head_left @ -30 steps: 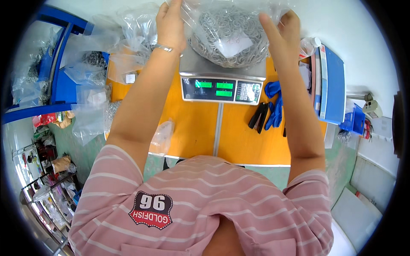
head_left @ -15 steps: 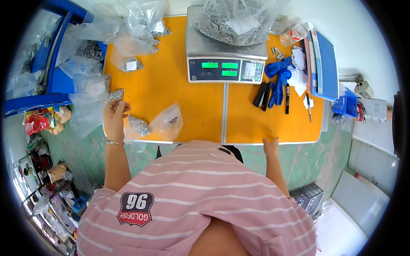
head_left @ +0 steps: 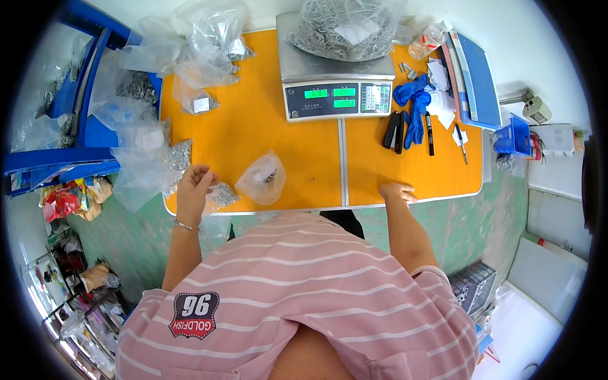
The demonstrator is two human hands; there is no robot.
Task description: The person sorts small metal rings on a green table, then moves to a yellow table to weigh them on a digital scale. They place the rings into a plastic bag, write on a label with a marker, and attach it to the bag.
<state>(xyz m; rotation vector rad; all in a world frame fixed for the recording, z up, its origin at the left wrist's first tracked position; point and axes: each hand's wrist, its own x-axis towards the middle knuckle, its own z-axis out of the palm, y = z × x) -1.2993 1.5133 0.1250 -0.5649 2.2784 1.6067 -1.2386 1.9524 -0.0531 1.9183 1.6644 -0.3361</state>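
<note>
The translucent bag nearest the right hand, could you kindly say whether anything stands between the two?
Nothing visible does: only orange tabletop and its pale seam lie between the right hand and the translucent bag. The black stapler sits farther back, off that line.

Scale (head_left: 337,71): green digits lit in three display windows (head_left: 344,92); small print on front panel. Shirt (head_left: 304,253): badge (head_left: 193,315) bearing white numerals and lettering, upside down. Bottle (head_left: 430,40): red marking, illegible.

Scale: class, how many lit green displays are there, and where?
3: one left display, plus an upper display and a lower display stacked between it and the keypad. None appears hidden.
</note>
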